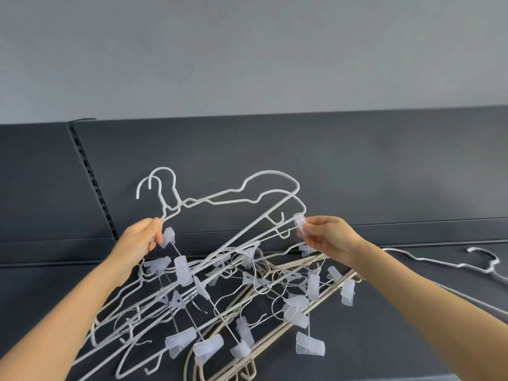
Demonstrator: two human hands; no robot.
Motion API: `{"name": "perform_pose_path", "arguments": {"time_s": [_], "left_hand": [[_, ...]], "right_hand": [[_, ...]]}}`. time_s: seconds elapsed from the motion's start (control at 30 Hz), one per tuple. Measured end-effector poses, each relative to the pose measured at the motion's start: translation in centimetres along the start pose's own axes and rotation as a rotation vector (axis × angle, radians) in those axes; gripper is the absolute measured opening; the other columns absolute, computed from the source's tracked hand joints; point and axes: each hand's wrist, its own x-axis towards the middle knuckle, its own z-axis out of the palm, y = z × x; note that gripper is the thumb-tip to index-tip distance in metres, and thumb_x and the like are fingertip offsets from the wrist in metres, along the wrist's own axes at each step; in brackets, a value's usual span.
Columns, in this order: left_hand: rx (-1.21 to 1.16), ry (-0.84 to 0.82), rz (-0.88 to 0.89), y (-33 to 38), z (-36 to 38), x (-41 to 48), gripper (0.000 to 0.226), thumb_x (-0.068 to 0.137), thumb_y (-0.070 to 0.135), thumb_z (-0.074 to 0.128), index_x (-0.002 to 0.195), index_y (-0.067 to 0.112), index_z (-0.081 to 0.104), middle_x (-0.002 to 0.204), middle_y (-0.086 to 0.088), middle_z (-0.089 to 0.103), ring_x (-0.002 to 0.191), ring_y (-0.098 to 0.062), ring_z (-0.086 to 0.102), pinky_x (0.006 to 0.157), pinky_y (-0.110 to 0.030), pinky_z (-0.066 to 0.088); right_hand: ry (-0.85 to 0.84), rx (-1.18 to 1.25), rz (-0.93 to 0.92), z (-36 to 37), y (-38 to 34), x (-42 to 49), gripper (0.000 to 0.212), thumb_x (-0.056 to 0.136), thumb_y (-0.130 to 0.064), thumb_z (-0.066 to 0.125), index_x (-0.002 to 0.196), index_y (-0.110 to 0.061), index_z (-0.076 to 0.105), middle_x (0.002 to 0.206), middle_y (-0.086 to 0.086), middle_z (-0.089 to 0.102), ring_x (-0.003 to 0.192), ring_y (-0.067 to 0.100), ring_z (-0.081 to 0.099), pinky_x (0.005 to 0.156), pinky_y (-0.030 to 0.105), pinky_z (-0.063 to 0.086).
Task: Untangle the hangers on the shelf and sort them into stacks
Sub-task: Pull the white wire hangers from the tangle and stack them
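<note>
Little is sorted: a messy pile (313, 287) sits on the shelf (55, 292), one lone hanger (493, 262) right of it. Above the pile, the left hand (143, 237) grips two white hangers (270, 171); the right hand (327, 240) pinches a clip (299, 222).

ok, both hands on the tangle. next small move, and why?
Probably slide the clip pinched by the right hand out rightward, while the left hand holds the white hangers by their necks. The clip's bar looks threaded through their frames, with the pile snagged below.
</note>
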Motion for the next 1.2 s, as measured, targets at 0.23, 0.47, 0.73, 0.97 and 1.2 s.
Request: {"name": "perform_pose_path", "arguments": {"time_s": [0.23, 0.47, 0.73, 0.97, 1.2], "left_hand": [[0.011, 0.020, -0.063, -0.1, 1.4, 0.1, 0.038, 0.097, 0.032, 0.039, 0.074, 0.005, 0.051, 0.072, -0.002, 0.052, 0.062, -0.017, 0.041, 0.060, -0.029, 0.036], [-0.025, 0.126, -0.166, -0.2, 2.6, 0.2, 0.030, 0.093, 0.031, 0.037, 0.068, 0.014, 0.040, 0.064, -0.004, 0.048, 0.054, -0.019, 0.033, 0.053, -0.029, 0.028], [0.030, 0.174, -0.170, 0.0, 3.4, 0.5, 0.030, 0.092, 0.035, 0.035, 0.069, 0.015, 0.039, 0.065, -0.004, 0.048, 0.061, -0.021, 0.037, 0.058, -0.031, 0.030], [0.208, 0.076, -0.097, 0.2, 3.6, 0.1, 0.047, 0.092, 0.051, 0.041, 0.077, 0.008, 0.051, 0.073, -0.003, 0.050, 0.069, -0.021, 0.045, 0.061, -0.034, 0.034], [0.227, 0.157, 0.013, 0.5, 4.4, -0.3, 0.044, 0.095, 0.042, 0.044, 0.064, 0.011, 0.044, 0.060, -0.005, 0.040, 0.058, -0.021, 0.035, 0.057, -0.032, 0.026]], "right_hand": [[0.010, -0.032, 0.079, -0.9, 0.2, 0.0, 0.028, 0.083, 0.009, 0.062, 0.111, 0.010, 0.058, 0.094, 0.018, 0.067, 0.091, 0.029, 0.067, 0.085, 0.035, 0.055], [0.056, -0.114, 0.090, -1.3, 0.2, -0.3, 0.030, 0.084, 0.006, 0.063, 0.113, 0.010, 0.057, 0.101, 0.019, 0.066, 0.095, 0.030, 0.068, 0.079, 0.030, 0.058], [0.152, -0.125, 0.110, -1.1, 0.5, -0.6, 0.031, 0.083, 0.012, 0.060, 0.114, 0.013, 0.055, 0.102, 0.021, 0.063, 0.087, 0.029, 0.067, 0.075, 0.034, 0.059], [0.204, -0.085, 0.107, -0.5, 0.0, -0.8, 0.017, 0.084, 0.012, 0.055, 0.101, 0.009, 0.057, 0.087, 0.017, 0.059, 0.073, 0.024, 0.061, 0.068, 0.032, 0.059], [0.243, -0.207, 0.179, -0.3, -0.7, -1.1, 0.017, 0.088, 0.000, 0.051, 0.104, 0.002, 0.056, 0.069, 0.013, 0.058, 0.054, 0.018, 0.055, 0.044, 0.022, 0.038]]}}
